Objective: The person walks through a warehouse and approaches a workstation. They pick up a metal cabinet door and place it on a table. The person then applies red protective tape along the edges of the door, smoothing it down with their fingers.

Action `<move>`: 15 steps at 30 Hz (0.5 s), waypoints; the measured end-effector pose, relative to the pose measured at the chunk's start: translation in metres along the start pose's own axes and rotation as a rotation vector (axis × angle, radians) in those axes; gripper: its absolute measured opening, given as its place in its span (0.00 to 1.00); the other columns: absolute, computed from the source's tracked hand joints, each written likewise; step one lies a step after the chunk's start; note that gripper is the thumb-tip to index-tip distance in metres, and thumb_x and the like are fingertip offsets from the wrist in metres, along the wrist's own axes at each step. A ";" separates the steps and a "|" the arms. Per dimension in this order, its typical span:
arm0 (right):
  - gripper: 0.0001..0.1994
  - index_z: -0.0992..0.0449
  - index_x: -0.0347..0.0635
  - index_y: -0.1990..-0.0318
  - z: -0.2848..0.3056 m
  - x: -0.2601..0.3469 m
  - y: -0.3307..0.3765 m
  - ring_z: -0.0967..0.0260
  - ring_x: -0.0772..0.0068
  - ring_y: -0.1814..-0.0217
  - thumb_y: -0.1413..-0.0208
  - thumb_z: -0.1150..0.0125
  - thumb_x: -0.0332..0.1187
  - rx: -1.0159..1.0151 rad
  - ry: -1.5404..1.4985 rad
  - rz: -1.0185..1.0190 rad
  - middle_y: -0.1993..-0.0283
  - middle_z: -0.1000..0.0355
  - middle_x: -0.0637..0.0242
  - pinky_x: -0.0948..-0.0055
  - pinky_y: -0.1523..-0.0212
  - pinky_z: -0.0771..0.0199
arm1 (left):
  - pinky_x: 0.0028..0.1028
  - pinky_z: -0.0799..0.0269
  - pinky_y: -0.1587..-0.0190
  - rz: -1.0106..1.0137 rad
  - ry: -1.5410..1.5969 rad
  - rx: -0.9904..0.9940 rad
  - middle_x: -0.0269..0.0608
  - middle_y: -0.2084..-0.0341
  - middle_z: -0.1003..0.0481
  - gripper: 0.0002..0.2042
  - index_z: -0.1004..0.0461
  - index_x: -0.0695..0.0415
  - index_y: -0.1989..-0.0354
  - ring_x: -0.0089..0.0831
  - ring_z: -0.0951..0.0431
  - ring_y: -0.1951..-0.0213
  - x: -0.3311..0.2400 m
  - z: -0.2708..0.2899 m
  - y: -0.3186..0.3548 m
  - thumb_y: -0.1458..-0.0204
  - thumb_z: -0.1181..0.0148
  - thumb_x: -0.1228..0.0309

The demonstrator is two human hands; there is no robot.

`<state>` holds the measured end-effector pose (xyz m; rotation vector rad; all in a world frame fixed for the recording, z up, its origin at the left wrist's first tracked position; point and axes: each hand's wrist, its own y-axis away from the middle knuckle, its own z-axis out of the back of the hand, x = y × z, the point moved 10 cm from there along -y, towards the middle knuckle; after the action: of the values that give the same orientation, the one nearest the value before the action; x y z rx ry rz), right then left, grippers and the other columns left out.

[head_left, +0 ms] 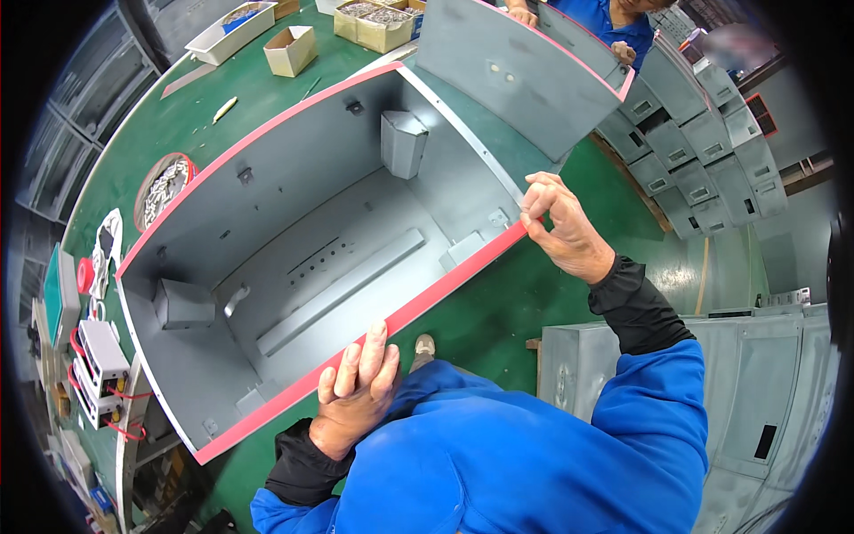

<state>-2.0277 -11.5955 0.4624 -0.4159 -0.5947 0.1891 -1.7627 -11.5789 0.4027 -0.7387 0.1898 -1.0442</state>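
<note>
A large grey metal cabinet shell [285, 249] lies on the green table with its hollow side up, a pink edge strip [436, 289] running along its near rim. My left hand [360, 392] rests on that near rim with its fingers stretched out over the strip. At the right corner of the shell, my right hand [565, 230] has thumb and forefinger pinched together at the strip's end; the fingertips partly hide that spot. Inside the shell are angled metal boxes [403, 144], a long raised bar [342, 289] and a row of small holes.
Beyond stands another pink-edged grey shell [498, 71], with a co-worker's hand [523, 13] at its rim. The green table [200, 125] carries a bowl of small parts [166, 190], an open carton [291, 52] and white devices [100, 360]. Grey cabinets [703, 151] are stacked at right.
</note>
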 end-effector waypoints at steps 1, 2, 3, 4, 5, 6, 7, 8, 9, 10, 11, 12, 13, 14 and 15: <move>0.12 0.41 0.45 0.72 0.001 -0.002 0.002 0.38 0.71 0.70 0.52 0.46 0.17 -0.001 0.001 -0.011 0.75 0.39 0.72 0.55 0.39 0.44 | 0.34 0.65 0.37 0.002 0.001 0.000 0.31 0.44 0.33 0.24 0.40 0.46 0.53 0.32 0.47 0.38 -0.001 0.000 -0.001 0.62 0.40 0.67; 0.12 0.41 0.45 0.72 0.001 -0.004 0.004 0.38 0.71 0.70 0.52 0.46 0.17 -0.001 0.002 -0.022 0.75 0.39 0.72 0.55 0.39 0.44 | 0.34 0.65 0.37 0.006 0.002 0.000 0.31 0.44 0.33 0.24 0.41 0.46 0.54 0.32 0.48 0.38 -0.002 -0.001 -0.001 0.62 0.40 0.67; 0.12 0.41 0.45 0.72 0.000 -0.003 0.004 0.38 0.70 0.70 0.52 0.46 0.17 -0.001 0.003 -0.024 0.75 0.39 0.72 0.55 0.39 0.44 | 0.34 0.65 0.37 0.011 0.000 0.002 0.31 0.44 0.33 0.25 0.41 0.46 0.54 0.32 0.48 0.38 -0.002 -0.001 -0.001 0.63 0.39 0.67; 0.12 0.41 0.45 0.71 0.000 -0.003 0.003 0.37 0.70 0.69 0.52 0.46 0.17 -0.002 0.006 -0.024 0.75 0.39 0.71 0.55 0.39 0.44 | 0.34 0.65 0.37 0.013 0.000 0.004 0.32 0.44 0.33 0.25 0.41 0.46 0.54 0.32 0.48 0.38 -0.002 -0.001 -0.001 0.63 0.39 0.67; 0.12 0.41 0.45 0.72 0.000 -0.002 0.003 0.37 0.70 0.70 0.52 0.46 0.17 -0.002 0.012 -0.017 0.75 0.38 0.71 0.55 0.39 0.44 | 0.34 0.65 0.37 0.015 0.001 0.005 0.32 0.44 0.33 0.25 0.41 0.46 0.54 0.32 0.48 0.38 -0.001 -0.001 -0.001 0.63 0.39 0.67; 0.12 0.41 0.45 0.72 0.000 -0.001 0.002 0.37 0.70 0.70 0.52 0.46 0.17 -0.003 0.017 -0.010 0.75 0.38 0.71 0.55 0.39 0.44 | 0.34 0.66 0.38 0.018 0.002 0.007 0.32 0.44 0.33 0.25 0.41 0.46 0.54 0.32 0.48 0.39 -0.001 -0.001 0.000 0.64 0.39 0.68; 0.12 0.41 0.45 0.72 -0.001 0.000 0.002 0.37 0.69 0.69 0.52 0.46 0.17 -0.011 0.029 -0.003 0.75 0.38 0.71 0.55 0.39 0.44 | 0.34 0.66 0.38 0.018 0.002 0.007 0.33 0.44 0.33 0.25 0.42 0.46 0.54 0.33 0.48 0.39 0.000 -0.001 0.000 0.64 0.39 0.68; 0.12 0.41 0.45 0.72 -0.001 0.000 0.002 0.37 0.69 0.69 0.52 0.46 0.17 -0.019 0.041 0.004 0.75 0.38 0.71 0.55 0.39 0.44 | 0.35 0.66 0.38 0.019 0.003 0.008 0.33 0.44 0.33 0.26 0.42 0.47 0.54 0.33 0.48 0.39 0.000 -0.002 0.000 0.64 0.39 0.68; 0.12 0.41 0.45 0.72 0.000 0.001 0.001 0.37 0.68 0.69 0.53 0.46 0.17 -0.027 0.052 0.013 0.75 0.38 0.71 0.55 0.39 0.44 | 0.35 0.66 0.38 0.020 0.001 0.009 0.33 0.44 0.33 0.26 0.42 0.47 0.54 0.33 0.47 0.39 0.000 -0.001 0.000 0.64 0.39 0.68; 0.12 0.41 0.45 0.72 0.000 0.001 0.001 0.37 0.68 0.68 0.53 0.46 0.17 -0.021 0.049 0.009 0.75 0.38 0.71 0.55 0.39 0.44 | 0.35 0.66 0.38 0.016 -0.004 0.005 0.33 0.44 0.33 0.26 0.42 0.47 0.54 0.33 0.47 0.39 0.000 -0.001 -0.001 0.64 0.39 0.68; 0.12 0.41 0.45 0.72 0.000 0.001 0.001 0.37 0.67 0.68 0.53 0.46 0.17 -0.015 0.047 0.006 0.75 0.38 0.70 0.54 0.39 0.43 | 0.35 0.66 0.38 0.013 -0.008 0.001 0.34 0.44 0.33 0.26 0.42 0.47 0.55 0.33 0.47 0.39 0.000 0.000 -0.002 0.65 0.39 0.68; 0.12 0.41 0.44 0.71 -0.001 0.000 0.001 0.37 0.67 0.67 0.53 0.46 0.17 -0.008 0.044 0.002 0.75 0.38 0.70 0.54 0.39 0.43 | 0.35 0.66 0.38 0.009 -0.012 -0.003 0.34 0.44 0.33 0.25 0.42 0.47 0.55 0.33 0.47 0.39 0.000 0.000 -0.002 0.65 0.39 0.68; 0.12 0.41 0.44 0.71 -0.001 0.000 0.001 0.36 0.66 0.66 0.53 0.46 0.17 -0.008 0.052 0.001 0.74 0.38 0.70 0.54 0.39 0.43 | 0.35 0.66 0.38 0.013 -0.007 0.001 0.34 0.44 0.33 0.26 0.42 0.47 0.55 0.32 0.48 0.39 0.000 0.000 -0.002 0.65 0.39 0.68; 0.12 0.41 0.44 0.71 -0.001 0.001 0.001 0.36 0.66 0.66 0.53 0.46 0.17 -0.009 0.060 0.001 0.74 0.37 0.70 0.54 0.39 0.43 | 0.35 0.66 0.38 0.017 -0.001 0.005 0.34 0.44 0.33 0.26 0.42 0.47 0.54 0.32 0.48 0.39 0.000 0.000 -0.001 0.65 0.39 0.68; 0.12 0.41 0.44 0.71 0.000 0.000 0.002 0.36 0.65 0.65 0.53 0.46 0.17 -0.010 0.068 0.001 0.74 0.37 0.70 0.54 0.39 0.43 | 0.35 0.66 0.38 0.019 0.005 0.008 0.34 0.44 0.33 0.26 0.42 0.47 0.54 0.32 0.48 0.39 0.000 0.000 -0.001 0.64 0.39 0.68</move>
<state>-2.0276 -11.5934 0.4611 -0.4310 -0.5284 0.1726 -1.7640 -11.5789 0.4033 -0.7262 0.1963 -1.0280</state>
